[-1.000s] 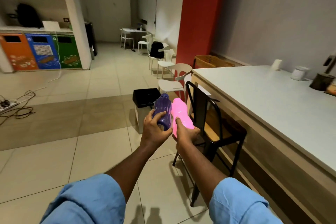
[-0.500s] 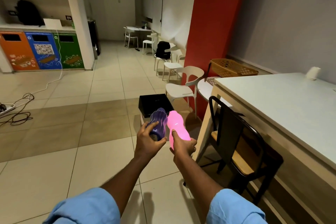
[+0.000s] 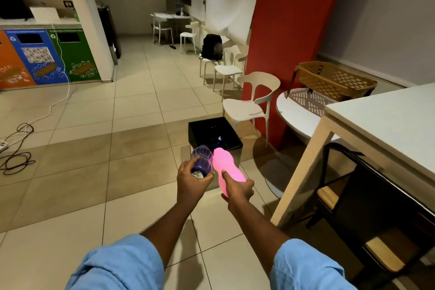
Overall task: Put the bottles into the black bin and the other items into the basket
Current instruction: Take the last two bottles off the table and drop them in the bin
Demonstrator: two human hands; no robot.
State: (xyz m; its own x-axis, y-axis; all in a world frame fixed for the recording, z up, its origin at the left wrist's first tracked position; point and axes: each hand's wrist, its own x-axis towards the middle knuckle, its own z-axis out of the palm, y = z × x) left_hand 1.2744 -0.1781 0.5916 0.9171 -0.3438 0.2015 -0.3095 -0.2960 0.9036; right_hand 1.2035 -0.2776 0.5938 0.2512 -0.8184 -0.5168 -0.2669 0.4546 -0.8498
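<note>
My left hand (image 3: pixel 191 183) grips a purple bottle (image 3: pixel 202 159) and my right hand (image 3: pixel 237 189) grips a pink bottle (image 3: pixel 224 168). Both bottles point forward, side by side, just short of the black bin (image 3: pixel 200 129) that stands on the floor ahead. A dark blue object lies inside the bin. The woven brown basket (image 3: pixel 334 80) sits on a round white table at the right, behind the red pillar's corner.
A white rectangular table (image 3: pixel 388 120) fills the right side, with a black chair (image 3: pixel 367 195) tucked under it. A white chair (image 3: pixel 251 103) stands beyond the bin by the red pillar (image 3: pixel 289 30). Cables (image 3: pixel 16 148) lie on the floor at the left, near coloured recycling bins (image 3: pixel 47 56).
I have walked forward, so the black bin is nearer and now right in front of the bottles. Both hands still hold their bottles, lowered towards the bin.
</note>
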